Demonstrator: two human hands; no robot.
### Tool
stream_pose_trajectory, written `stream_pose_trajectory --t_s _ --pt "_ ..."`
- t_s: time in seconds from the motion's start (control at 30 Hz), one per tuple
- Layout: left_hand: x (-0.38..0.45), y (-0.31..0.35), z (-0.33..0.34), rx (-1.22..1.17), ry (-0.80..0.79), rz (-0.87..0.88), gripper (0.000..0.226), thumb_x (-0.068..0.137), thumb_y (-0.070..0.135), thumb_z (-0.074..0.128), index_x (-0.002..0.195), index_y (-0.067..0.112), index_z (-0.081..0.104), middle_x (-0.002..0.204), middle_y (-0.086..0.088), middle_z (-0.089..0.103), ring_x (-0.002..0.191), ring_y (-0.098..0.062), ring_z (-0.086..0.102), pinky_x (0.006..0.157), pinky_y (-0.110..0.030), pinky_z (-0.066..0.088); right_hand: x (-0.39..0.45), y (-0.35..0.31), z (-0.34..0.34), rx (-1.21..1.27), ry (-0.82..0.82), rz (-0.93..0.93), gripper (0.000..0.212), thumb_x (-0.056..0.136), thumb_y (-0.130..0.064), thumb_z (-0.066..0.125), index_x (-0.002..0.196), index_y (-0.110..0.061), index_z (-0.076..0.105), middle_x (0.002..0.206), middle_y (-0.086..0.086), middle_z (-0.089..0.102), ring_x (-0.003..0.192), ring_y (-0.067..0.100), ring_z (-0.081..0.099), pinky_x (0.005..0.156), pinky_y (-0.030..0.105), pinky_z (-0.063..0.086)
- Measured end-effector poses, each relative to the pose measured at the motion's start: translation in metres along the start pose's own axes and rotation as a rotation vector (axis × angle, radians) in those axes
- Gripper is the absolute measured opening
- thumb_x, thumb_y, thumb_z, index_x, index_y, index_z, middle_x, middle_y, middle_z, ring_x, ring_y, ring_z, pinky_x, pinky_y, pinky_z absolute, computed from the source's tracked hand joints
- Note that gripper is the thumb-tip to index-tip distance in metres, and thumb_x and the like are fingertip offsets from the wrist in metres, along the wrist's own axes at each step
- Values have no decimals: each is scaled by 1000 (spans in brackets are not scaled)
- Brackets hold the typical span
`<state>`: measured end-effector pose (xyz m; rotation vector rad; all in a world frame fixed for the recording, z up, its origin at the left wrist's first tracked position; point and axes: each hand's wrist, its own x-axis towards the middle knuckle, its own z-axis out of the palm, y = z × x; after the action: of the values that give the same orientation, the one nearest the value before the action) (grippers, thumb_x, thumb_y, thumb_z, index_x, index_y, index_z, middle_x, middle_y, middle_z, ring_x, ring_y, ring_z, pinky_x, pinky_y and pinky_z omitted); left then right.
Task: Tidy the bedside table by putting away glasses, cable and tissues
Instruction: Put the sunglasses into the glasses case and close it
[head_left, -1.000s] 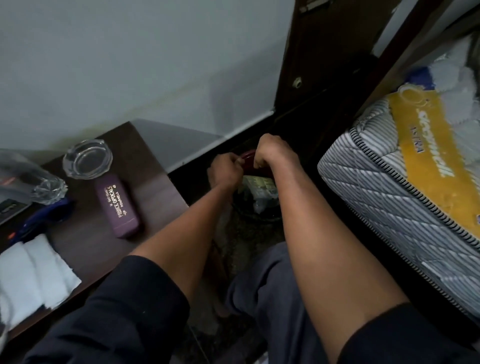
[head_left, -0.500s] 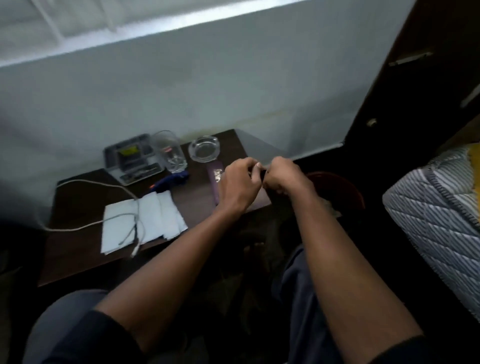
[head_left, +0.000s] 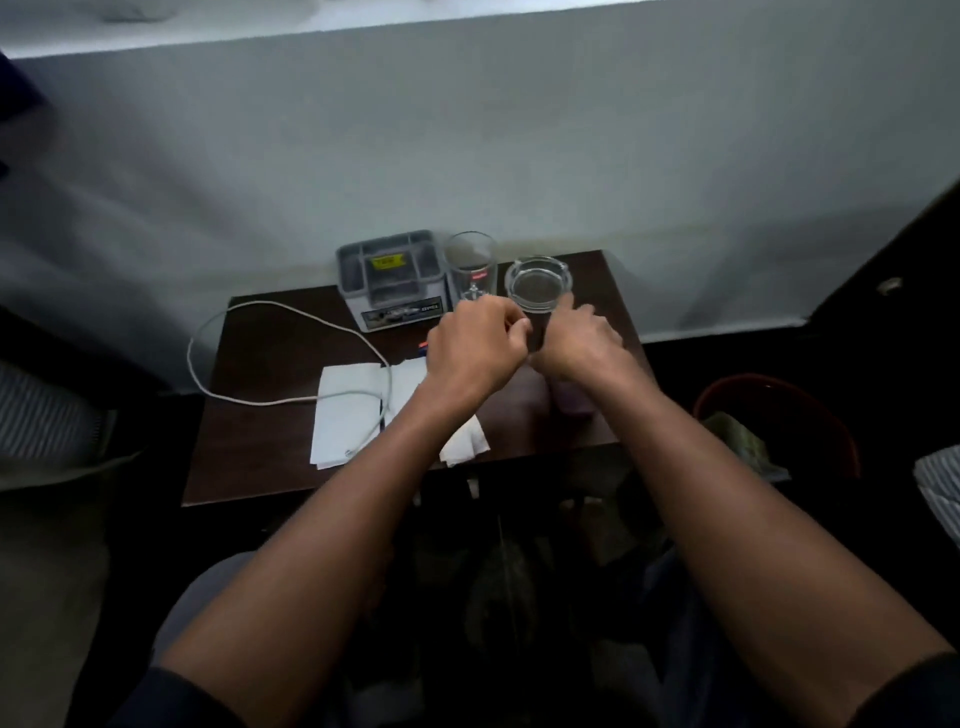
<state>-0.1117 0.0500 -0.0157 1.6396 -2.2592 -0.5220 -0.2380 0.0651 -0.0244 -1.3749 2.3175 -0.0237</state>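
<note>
Glasses case (head_left: 571, 402): purple, lies on the right part of the bedside table (head_left: 270, 353); mostly hidden beneath the right wrist, only its near end shows. Whether it is open or closed cannot be told.
Dark item between hands (head_left: 536, 330): a small dark thing sits in the gap between the two hands, above the case; too blurred to identify.
Left hand (head_left: 475, 345): reaches forward over the table, back of hand up, fingers curled inward with thumb and fingertips drawn together toward the dark item. Whether they pinch it cannot be told.
Right hand (head_left: 579, 343): reaches in beside the left, knuckles up, fingers bent down and partly extended toward the ashtray; its hold cannot be judged, fingertips hidden.
Forearms: both bare, stretched from the lower frame, converging over the table's right half.
Tissues (head_left: 348, 410): white folded sheets flat on the table's near centre, partly under the left forearm.
Cable (head_left: 249, 312): pale cord looping across the left of the table, its end lying over the tissues.
Ashtray (head_left: 538, 283): clear glass, just beyond the right hand's fingers.
Drinking glass (head_left: 470, 262): upright, beside the ashtray.
Grey organiser (head_left: 392, 278): at the back edge, against the wall.
Red bin (head_left: 779, 421): on the floor to the right of the table.
</note>
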Motion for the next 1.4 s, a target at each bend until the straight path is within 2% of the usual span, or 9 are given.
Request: stream_pose_trajectory --t_s 0.1,0.2,0.5,0.63,0.7,0.8,1.0,1.23,1.4 --pt "3 -27 -7 63 63 15 21 98 41 61 107 33 79 101 -1 80 101 -34 74 75 -37 52 14 0 6 -136 -126 7 104 87 -29 82 165 -11 15 149 26 49 137 42 56 102 48 53" --pt "6 -41 -13 -9 112 10 20 97 43 62 102 34 80 92 6 79 91 -27 75 72 -37 58 18 -1 11 -130 -117 -34 99 88 -22 76 164 -10 13 145 28 50 133 44 57 99 47 52" --pt "12 -60 3 -227 -74 -178 19 91 52 67 100 37 77 95 15 79 96 -14 74 85 -37 60 -9 -20 -13 156 -198 -98 95 73 -48 92 142 -10 39 131 12 64 122 37 63 83 35 47" --pt "13 -58 1 -753 -268 -242 36 101 45 66 131 25 70 113 4 78 106 -19 76 88 -40 64 -17 -7 -19 364 -232 -120 94 68 -47 95 141 -21 42 124 2 65 113 27 67 90 45 61" --pt "8 -48 -2 -1051 -400 -246 31 109 33 58 131 15 71 111 -2 79 96 -15 76 81 -31 63 -13 -3 -20 555 -297 -122 87 67 -37 97 136 -27 46 119 3 67 108 24 70 87 52 65" --pt "-1 -36 0 -1239 -409 -297 29 110 28 55 130 10 68 107 -9 76 85 -13 73 75 -25 63 -12 -9 -19 670 -415 -145 76 76 -16 91 136 -29 46 116 7 71 106 25 75 83 49 65" --pt "-5 -37 0 -1289 -366 -427 31 111 18 53 140 9 62 102 -3 74 81 -8 72 65 -21 58 -12 -18 -12 666 -462 -185 91 58 -15 101 131 -33 50 118 6 75 108 30 76 89 65 62" --pt "4 -36 -9 -1363 -329 -430 38 108 22 58 144 10 59 122 -14 70 108 -25 68 103 -48 57 -2 -21 -19 762 -502 -190 103 60 -9 103 142 -40 48 117 1 77 105 25 78 90 62 62" --pt "4 -42 -13 -1406 -329 -521 40 108 24 58 138 -3 60 117 -21 69 96 -25 71 78 -34 66 -6 -30 -15 786 -524 -179 108 62 -9 102 149 -39 45 117 0 76 101 22 79 79 51 67"
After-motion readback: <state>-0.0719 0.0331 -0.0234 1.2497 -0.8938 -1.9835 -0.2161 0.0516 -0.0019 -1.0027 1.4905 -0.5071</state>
